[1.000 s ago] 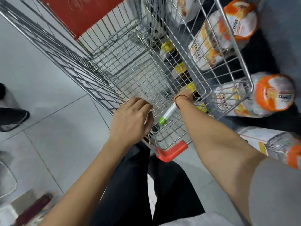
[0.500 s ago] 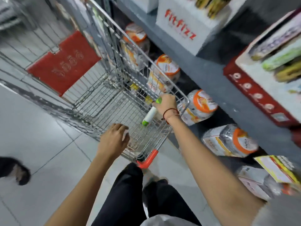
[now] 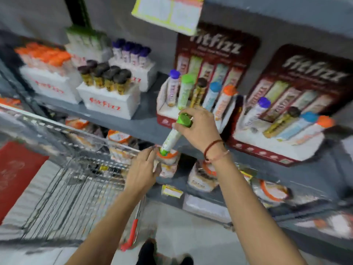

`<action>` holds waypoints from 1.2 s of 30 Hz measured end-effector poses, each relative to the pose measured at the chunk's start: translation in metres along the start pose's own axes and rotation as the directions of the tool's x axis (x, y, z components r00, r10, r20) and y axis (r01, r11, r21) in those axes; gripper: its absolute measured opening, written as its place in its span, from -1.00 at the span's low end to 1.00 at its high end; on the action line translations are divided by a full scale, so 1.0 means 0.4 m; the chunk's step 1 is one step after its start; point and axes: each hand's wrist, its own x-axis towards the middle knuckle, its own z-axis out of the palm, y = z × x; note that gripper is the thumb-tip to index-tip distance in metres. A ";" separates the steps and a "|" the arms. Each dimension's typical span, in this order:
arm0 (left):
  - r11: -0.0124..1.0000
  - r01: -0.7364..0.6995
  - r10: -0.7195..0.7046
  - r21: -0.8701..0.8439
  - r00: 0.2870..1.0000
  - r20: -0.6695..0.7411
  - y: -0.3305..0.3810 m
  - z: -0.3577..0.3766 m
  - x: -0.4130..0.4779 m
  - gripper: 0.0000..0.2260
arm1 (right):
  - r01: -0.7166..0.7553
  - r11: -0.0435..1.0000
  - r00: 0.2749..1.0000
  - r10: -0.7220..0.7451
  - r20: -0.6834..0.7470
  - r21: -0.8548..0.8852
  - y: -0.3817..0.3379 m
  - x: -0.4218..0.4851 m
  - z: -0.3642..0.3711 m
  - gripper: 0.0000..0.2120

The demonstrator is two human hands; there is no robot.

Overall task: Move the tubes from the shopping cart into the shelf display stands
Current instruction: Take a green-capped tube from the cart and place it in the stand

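Observation:
My right hand (image 3: 200, 129) grips the green cap end of a white, green-capped tube (image 3: 172, 137), held tilted in front of the shelf edge. My left hand (image 3: 143, 169) is just below it, fingers apart, fingertips at the tube's lower end. The wire shopping cart (image 3: 63, 188) is at the lower left. Right behind my right hand stands a red display stand (image 3: 166, 119) holding several coloured-cap tubes. A second red stand (image 3: 267, 152) with more tubes sits to its right.
White display boxes (image 3: 112, 106) with brown-, orange- and purple-capped tubes fill the shelf's left part. Orange-lidded packs (image 3: 202, 176) lie on the lower shelf. The cart's red handle end (image 3: 131, 236) is near my legs. Grey tiled floor lies below.
My right hand lifted the green-capped tube out of the cart up to the shelf stands. My left hand left the cart rim and rose to the tube's lower end. The view swung up.

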 end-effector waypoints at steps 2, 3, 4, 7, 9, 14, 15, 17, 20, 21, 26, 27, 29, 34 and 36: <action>0.996 -0.090 0.090 -0.003 0.996 0.005 0.056 0.017 0.044 -0.56 | -0.013 1.000 0.999 0.012 -0.042 -0.015 0.032 -0.009 -0.073 -0.67; 0.991 -0.132 0.132 0.011 0.991 0.012 0.081 0.027 0.062 -0.57 | -0.022 0.999 0.998 0.020 -0.060 -0.026 0.050 -0.013 -0.106 -0.66; 0.986 -0.166 0.166 0.026 0.986 0.029 0.106 0.039 0.078 -0.56 | -0.032 0.999 0.996 0.029 -0.079 -0.036 0.067 -0.019 -0.139 -0.65; 0.975 -0.212 0.205 0.065 0.974 0.095 0.165 0.077 0.111 -0.50 | -0.044 0.998 0.992 0.037 -0.122 -0.053 0.116 -0.041 -0.225 -0.67; 0.967 -0.248 0.238 0.065 0.962 0.136 0.195 0.104 0.128 -0.45 | -0.056 0.995 0.993 0.046 -0.112 -0.083 0.151 -0.059 -0.275 -0.70; 0.917 -0.385 0.348 0.105 0.901 0.257 0.241 0.172 0.149 -0.41 | -0.111 0.982 0.994 0.107 -0.033 -0.155 0.215 -0.089 -0.374 -0.72; 0.907 -0.399 0.354 0.134 0.895 0.270 0.243 0.183 0.148 -0.41 | -0.120 0.979 0.993 0.116 -0.033 -0.166 0.222 -0.092 -0.389 -0.71; 0.891 -0.415 0.356 0.185 0.891 0.282 0.243 0.197 0.145 -0.41 | -0.133 0.977 0.991 0.126 -0.048 -0.168 0.237 -0.095 -0.410 -0.70; 0.887 -0.422 0.362 0.186 0.887 0.287 0.236 0.202 0.143 -0.40 | -0.147 0.975 0.988 0.138 -0.069 -0.165 0.265 -0.091 -0.421 -0.76; 0.886 -0.426 0.366 0.182 0.884 0.289 0.233 0.202 0.143 -0.39 | -0.155 0.974 0.987 0.146 -0.070 -0.163 0.275 -0.086 -0.421 -0.81; 0.879 -0.433 0.363 0.199 0.880 0.307 0.230 0.202 0.146 -0.37 | -0.166 0.975 0.985 0.157 -0.068 -0.150 0.306 -0.060 -0.428 -0.88; 0.880 -0.432 0.363 0.197 0.880 0.307 0.230 0.202 0.146 -0.36 | -0.163 0.972 0.986 0.155 -0.057 -0.168 0.310 -0.055 -0.431 -0.85; 0.886 -0.426 0.361 0.181 0.882 0.304 0.229 0.203 0.147 -0.36 | -0.148 0.965 0.989 0.147 -0.025 -0.216 0.314 -0.047 -0.439 -0.76; 0.889 -0.420 0.359 0.181 0.886 0.292 0.223 0.207 0.146 -0.36 | -0.107 0.942 0.992 0.121 0.026 -0.318 0.318 -0.016 -0.453 -0.57; 0.889 -0.420 0.358 0.183 0.887 0.293 0.221 0.210 0.146 -0.36 | -0.093 0.934 0.993 0.112 0.034 -0.344 0.322 -0.001 -0.457 -0.56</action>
